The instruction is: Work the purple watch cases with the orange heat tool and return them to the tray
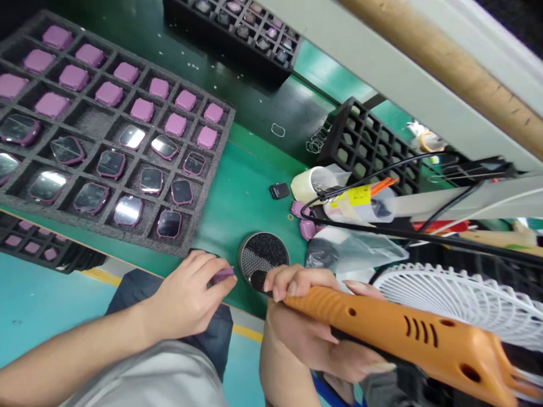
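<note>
We hold a small purple watch case point(222, 275) in the left hand point(190, 291), its fingers clamped on it just above the near edge of the bench point(231, 212). In the right hand point(299, 325) we grip an orange tool point(382, 319), the fingers wrapped over its front end. The tool's dark tip point(258, 280) is at the near rim of a round container point(263, 251), which has a perforated surface partly covered by black granules. This container stands near the bench's near edge, just beyond the case. To our left, a gray foam tray point(169, 243) reaches that same edge, with purple cases in its far rows and dark-faced watches in its near rows. Farther right, a cream cup point(302, 185) stands beside a small black block point(279, 191).
</note>
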{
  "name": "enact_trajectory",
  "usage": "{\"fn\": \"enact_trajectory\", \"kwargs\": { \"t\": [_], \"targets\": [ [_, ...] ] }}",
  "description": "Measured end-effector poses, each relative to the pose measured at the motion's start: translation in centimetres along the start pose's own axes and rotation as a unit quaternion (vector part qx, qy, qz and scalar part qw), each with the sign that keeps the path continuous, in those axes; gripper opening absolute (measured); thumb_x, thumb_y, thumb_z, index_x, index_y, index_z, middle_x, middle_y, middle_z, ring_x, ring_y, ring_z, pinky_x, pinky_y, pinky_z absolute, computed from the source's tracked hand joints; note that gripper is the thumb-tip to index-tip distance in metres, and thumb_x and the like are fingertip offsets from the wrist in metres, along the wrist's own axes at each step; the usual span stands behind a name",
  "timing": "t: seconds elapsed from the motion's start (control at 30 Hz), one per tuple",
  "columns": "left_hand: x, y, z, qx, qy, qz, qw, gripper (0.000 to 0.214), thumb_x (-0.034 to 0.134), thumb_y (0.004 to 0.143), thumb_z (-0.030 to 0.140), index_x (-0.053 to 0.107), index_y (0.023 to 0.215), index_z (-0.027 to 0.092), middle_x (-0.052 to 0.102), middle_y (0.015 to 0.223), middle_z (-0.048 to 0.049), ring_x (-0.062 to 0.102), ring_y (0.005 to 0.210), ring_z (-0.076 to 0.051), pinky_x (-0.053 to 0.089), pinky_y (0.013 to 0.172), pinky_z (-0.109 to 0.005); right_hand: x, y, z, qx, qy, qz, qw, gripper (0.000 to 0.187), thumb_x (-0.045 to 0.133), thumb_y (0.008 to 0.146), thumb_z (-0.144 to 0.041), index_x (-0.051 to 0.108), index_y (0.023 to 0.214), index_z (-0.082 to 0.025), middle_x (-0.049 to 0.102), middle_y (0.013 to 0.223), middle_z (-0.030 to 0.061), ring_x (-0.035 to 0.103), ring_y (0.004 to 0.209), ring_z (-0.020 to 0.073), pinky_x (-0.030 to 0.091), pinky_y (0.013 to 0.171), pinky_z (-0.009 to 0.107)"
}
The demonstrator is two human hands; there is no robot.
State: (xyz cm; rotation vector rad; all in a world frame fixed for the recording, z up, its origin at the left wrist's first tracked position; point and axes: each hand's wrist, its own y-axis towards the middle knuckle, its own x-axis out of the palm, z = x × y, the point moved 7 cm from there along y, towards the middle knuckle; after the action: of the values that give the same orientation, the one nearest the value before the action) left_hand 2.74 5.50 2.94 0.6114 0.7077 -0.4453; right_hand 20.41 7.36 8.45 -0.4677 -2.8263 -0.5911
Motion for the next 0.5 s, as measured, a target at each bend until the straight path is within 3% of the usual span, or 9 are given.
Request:
{"fn": "enact_trajectory", "kwargs": {
  "t": [0.2,0.37,0.5],
  "targets": [
    [0.0,0.0,0.1,0.029,-0.011,-0.007,1.000,0.033,0.062,0.100,0.009,0.071,0.132,0.014,0.072,0.132,-0.0151,0.064,0.115,-0.030,0.054,0.102,-0.050,0.4,-0.1,-1.2,-0.012,-0.017,-0.010,1.000,0.059,0.040,0.103,-0.080,0.068,0.134,-0.038,0.066,0.083,-0.0034,0.060,0.060,0.0171,0.054,0.051,0.036],
    [0.0,-0.1,0.3,0.040,-0.021,-0.023,0.999,0.034,0.062,0.101,0.009,0.071,0.133,0.013,0.072,0.136,-0.0150,0.064,0.120,-0.031,0.053,0.105,-0.052,0.7,-0.5,-2.9,0.007,-0.043,0.039,0.998,0.073,0.021,0.102,-0.086,0.065,0.133,-0.037,0.065,0.085,-0.0027,0.058,0.065,0.0173,0.055,0.059,0.040],
    [0.0,0.1,0.2,0.026,-0.007,-0.014,1.000,0.024,0.063,0.106,0.015,0.074,0.127,0.016,0.073,0.127,-0.0146,0.064,0.115,-0.030,0.055,0.100,-0.050,1.6,-0.6,-2.6,0.008,-0.026,0.009,1.000,0.074,0.019,0.102,-0.086,0.065,0.132,-0.036,0.065,0.084,-0.0024,0.059,0.064,0.0178,0.055,0.057,0.040]
  ]
}}
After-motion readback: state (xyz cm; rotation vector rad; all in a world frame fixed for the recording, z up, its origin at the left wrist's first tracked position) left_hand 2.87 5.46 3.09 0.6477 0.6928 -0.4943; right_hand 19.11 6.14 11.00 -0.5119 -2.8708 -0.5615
